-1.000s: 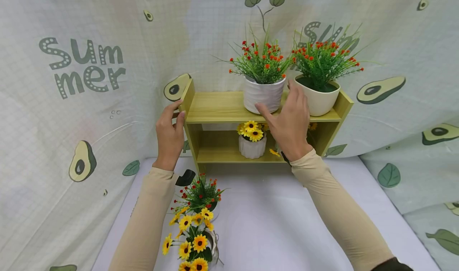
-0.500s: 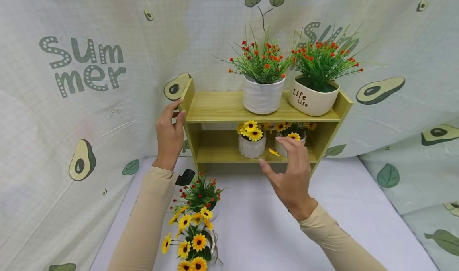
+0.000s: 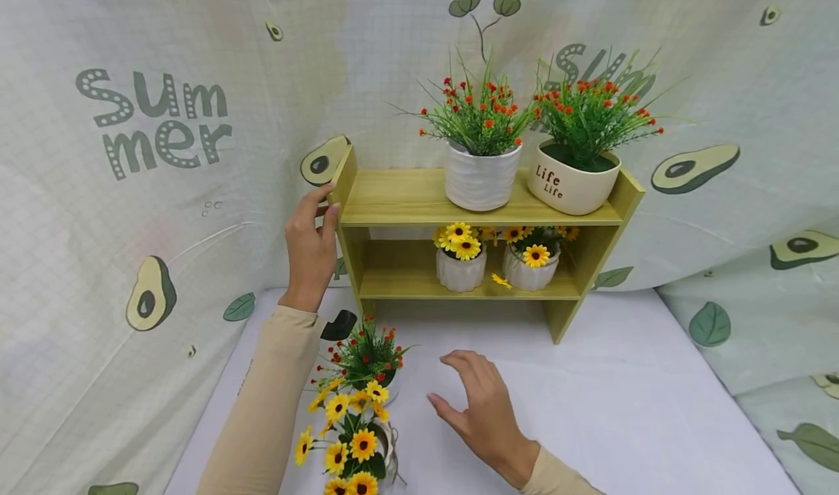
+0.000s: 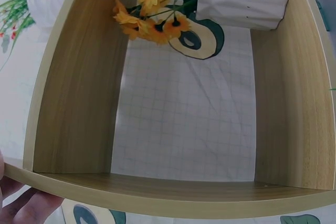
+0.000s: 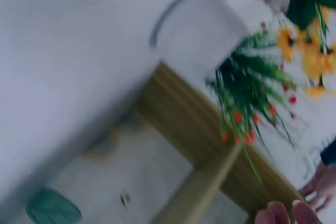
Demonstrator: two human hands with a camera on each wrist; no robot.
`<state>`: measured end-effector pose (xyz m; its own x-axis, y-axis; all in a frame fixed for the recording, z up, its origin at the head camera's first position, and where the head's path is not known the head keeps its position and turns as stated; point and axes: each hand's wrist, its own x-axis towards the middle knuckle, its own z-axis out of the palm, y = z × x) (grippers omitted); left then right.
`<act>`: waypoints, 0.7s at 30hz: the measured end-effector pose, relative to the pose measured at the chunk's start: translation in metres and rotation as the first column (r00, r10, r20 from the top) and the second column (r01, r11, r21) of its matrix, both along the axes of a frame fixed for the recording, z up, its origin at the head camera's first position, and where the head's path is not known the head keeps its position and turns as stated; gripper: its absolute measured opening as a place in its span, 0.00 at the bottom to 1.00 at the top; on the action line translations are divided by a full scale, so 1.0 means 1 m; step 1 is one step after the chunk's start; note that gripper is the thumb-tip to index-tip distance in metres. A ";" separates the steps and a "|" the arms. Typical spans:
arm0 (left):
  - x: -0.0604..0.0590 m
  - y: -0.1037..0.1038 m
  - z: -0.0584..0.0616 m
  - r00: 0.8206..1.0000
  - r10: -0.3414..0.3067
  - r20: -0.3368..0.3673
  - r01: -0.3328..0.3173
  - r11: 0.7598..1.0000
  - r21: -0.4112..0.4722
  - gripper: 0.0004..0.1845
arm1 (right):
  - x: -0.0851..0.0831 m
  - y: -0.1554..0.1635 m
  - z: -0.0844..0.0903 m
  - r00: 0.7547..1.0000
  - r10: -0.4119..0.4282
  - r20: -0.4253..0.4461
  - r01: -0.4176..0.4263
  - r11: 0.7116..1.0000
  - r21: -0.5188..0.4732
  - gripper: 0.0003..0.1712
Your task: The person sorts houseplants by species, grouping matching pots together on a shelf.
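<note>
Right hand (image 3: 481, 411): 1, grasping nothing, thumb and fingers parted in an arc above the white surface (image 3: 629, 378).

Left hand (image 3: 312, 251): 1, pinching the front edge of the shelf's left side panel near the top board, thumb on the inner side. Black strap (image 3: 339, 325) at the wrist.

On the surface, between the left sleeve (image 3: 258, 393) and the right hand: 2 potted plants. Red-flowered plant (image 3: 368, 357), before the shelf's left end; sunflower plant (image 3: 354, 451), nearer the person, its blooms overlapping the other in the head view. Likely hazard: a grasp at either could catch both sets of stems and tip a pot. The sleeve and strap lie close enough to brush the foliage.

Wooden shelf (image 3: 393, 189): 1, upright, 2 tiers. A tug from the left hand could slide or rock it, the more so as its load sits towards the right.

Upper tier: white ribbed pot (image 3: 481, 182) and cream "Life Life" pot (image 3: 570, 193), foliage meeting. Both stand towards the front edge; a jolt could send 1 over.

Lower tier: 2 small pots, left (image 3: 461, 272) and right (image 3: 531, 275), with sunflowers. A drooping bloom (image 3: 501, 280) hangs between them; passing fingers could snag it.
</note>
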<state>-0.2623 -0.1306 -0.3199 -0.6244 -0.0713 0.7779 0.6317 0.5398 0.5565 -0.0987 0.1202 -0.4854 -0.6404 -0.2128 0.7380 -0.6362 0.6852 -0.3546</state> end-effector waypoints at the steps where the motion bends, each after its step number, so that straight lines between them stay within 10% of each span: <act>1: 0.000 0.000 0.000 1.000 -0.001 0.000 0.001 1.000 0.000 0.18 | 0.003 -0.003 -0.007 0.999 0.008 0.049 -0.009 1.000 0.023 0.29; 6: 0.001 0.001 0.000 1.000 -0.018 0.001 0.018 1.000 0.013 0.18 | 0.015 -0.015 -0.034 0.930 0.074 0.361 -0.117 0.988 0.098 0.35; 15: 0.001 0.001 -0.001 1.000 -0.020 0.013 0.020 1.000 0.021 0.18 | 0.018 -0.029 -0.057 0.578 0.209 0.789 -0.291 0.956 -0.040 0.52; 21: 0.001 0.000 -0.001 1.000 -0.014 0.006 0.014 1.000 0.015 0.18 | 0.015 -0.041 -0.065 0.529 0.303 0.793 -0.351 0.929 -0.121 0.55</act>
